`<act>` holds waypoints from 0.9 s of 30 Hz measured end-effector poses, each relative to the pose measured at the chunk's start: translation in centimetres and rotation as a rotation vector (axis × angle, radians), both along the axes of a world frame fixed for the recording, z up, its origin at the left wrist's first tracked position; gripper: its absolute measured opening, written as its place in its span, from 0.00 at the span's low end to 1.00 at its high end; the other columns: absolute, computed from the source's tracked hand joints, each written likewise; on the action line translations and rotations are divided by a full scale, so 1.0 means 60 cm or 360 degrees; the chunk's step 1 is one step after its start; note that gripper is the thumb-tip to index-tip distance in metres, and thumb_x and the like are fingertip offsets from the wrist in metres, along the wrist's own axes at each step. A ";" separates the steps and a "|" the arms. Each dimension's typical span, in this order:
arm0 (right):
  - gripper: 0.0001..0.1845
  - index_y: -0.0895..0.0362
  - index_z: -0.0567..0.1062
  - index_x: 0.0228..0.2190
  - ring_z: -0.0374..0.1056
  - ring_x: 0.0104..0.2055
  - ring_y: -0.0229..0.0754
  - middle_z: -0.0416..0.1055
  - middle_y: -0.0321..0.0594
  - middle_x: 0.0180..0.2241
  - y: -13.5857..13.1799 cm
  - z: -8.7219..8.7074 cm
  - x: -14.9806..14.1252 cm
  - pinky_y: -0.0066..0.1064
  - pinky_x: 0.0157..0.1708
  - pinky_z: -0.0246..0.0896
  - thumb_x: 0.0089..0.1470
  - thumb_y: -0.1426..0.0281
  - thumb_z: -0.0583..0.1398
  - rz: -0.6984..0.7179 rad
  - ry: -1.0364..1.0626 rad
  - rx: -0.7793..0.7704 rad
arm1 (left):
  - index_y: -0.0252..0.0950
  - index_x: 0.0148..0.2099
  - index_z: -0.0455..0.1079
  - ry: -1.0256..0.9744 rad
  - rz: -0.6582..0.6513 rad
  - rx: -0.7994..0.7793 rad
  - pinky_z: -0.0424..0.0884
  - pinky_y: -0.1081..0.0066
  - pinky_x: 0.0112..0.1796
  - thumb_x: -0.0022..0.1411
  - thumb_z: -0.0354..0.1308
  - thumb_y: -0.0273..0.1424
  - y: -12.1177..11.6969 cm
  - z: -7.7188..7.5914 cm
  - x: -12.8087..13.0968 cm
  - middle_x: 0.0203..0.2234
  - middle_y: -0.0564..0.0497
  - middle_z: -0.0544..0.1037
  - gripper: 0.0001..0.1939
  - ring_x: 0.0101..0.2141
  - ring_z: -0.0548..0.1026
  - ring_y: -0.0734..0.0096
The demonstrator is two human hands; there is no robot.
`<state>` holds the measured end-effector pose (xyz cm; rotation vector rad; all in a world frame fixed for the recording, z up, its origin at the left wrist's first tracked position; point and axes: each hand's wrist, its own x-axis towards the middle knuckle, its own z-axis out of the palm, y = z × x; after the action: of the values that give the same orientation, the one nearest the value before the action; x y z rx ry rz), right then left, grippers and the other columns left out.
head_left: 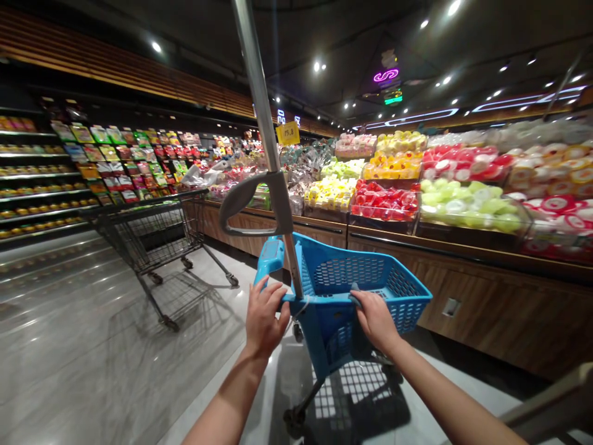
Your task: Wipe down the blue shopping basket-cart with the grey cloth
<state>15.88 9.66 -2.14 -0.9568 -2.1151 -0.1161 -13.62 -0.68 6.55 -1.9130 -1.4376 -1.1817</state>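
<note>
A blue plastic shopping cart (365, 256) with lattice sides stands in front of me, and the visible part of its basket holds nothing. My left hand (267, 315) is closed over the cart's blue handle edge at the near left, fingers curled on top. On the near right rim, my right hand (374, 316) is closed around the edge, where a small grey-blue piece shows by its fingertips. Between the hands a metal pole (259, 80) rises from the cart, with a grey loop handle (280, 204) attached to it.
A black wire shopping cart (152, 238) stands on the grey tiled floor (92, 364) at left. Along the right runs a wood-fronted counter (500, 315) with bins of red jelly cups (384, 201) and green ones (467, 204). Stocked shelves (41, 176) line the far left wall.
</note>
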 end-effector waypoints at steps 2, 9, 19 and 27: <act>0.19 0.57 0.68 0.53 0.65 0.50 0.48 0.71 0.47 0.48 -0.017 0.011 -0.024 0.45 0.52 0.61 0.61 0.71 0.51 -0.0013 0.0037 -0.0015 | 0.37 0.43 0.72 -0.0044 0.0021 0.0004 0.58 0.43 0.57 0.63 0.51 0.30 0.000 0.003 0.008 0.44 0.46 0.77 0.10 0.57 0.63 0.49; 0.24 0.56 0.65 0.57 0.62 0.54 0.48 0.68 0.47 0.52 -0.071 0.057 -0.133 0.45 0.56 0.58 0.59 0.73 0.52 0.0111 0.0045 -0.0029 | 0.37 0.41 0.72 -0.0065 0.0006 -0.0006 0.61 0.44 0.56 0.63 0.50 0.29 0.004 0.006 -0.001 0.44 0.45 0.77 0.10 0.57 0.63 0.50; 0.21 0.56 0.66 0.56 0.69 0.48 0.48 0.72 0.49 0.50 -0.052 0.019 -0.072 0.42 0.47 0.66 0.62 0.73 0.51 0.0096 -0.0226 0.0018 | 0.36 0.45 0.72 0.0091 -0.0042 -0.0038 0.63 0.49 0.56 0.66 0.47 0.29 0.001 0.002 -0.086 0.47 0.44 0.75 0.13 0.58 0.63 0.54; 0.21 0.58 0.67 0.55 0.70 0.49 0.49 0.73 0.50 0.48 -0.031 -0.032 0.102 0.43 0.49 0.65 0.62 0.69 0.51 -0.0054 -0.0363 0.0155 | 0.37 0.44 0.73 0.0133 -0.0057 -0.0070 0.63 0.48 0.56 0.66 0.48 0.32 0.005 0.005 -0.109 0.46 0.44 0.76 0.13 0.58 0.64 0.53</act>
<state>22.02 7.81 -4.05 -0.9595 -2.2773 -0.3571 -20.18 -0.36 6.85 -2.0015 -1.4018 -1.0805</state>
